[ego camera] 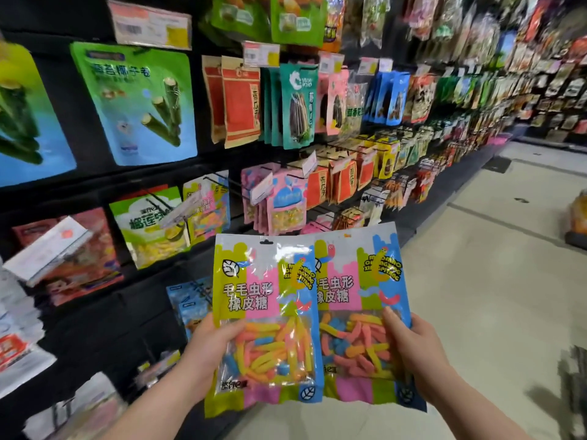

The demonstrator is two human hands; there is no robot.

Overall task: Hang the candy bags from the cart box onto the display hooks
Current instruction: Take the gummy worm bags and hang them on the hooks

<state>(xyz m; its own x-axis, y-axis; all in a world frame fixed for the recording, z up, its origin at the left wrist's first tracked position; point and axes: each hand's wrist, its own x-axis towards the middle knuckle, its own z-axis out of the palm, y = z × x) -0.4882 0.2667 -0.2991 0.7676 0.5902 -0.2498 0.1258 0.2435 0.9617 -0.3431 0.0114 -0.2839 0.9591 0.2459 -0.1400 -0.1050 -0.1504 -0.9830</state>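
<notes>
The left hand point(210, 342) grips one candy bag point(260, 300), the right hand point(409, 342) a second bag point(359, 281), overlapping, near the display hooks point(222, 185). With neither hand free, a hang hole point(266, 242) may miss its hook and a bag drop; blur hides which hook is empty.

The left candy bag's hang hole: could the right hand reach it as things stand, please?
Probably not: the right hand grips the right candy bag, though nothing covers the hang hole of the left bag.

Two candy bags point(266, 312) point(362, 300): yellow-green, pink, blue stripes; clear windows showing orange, pink, blue, yellow gummies.
</notes>
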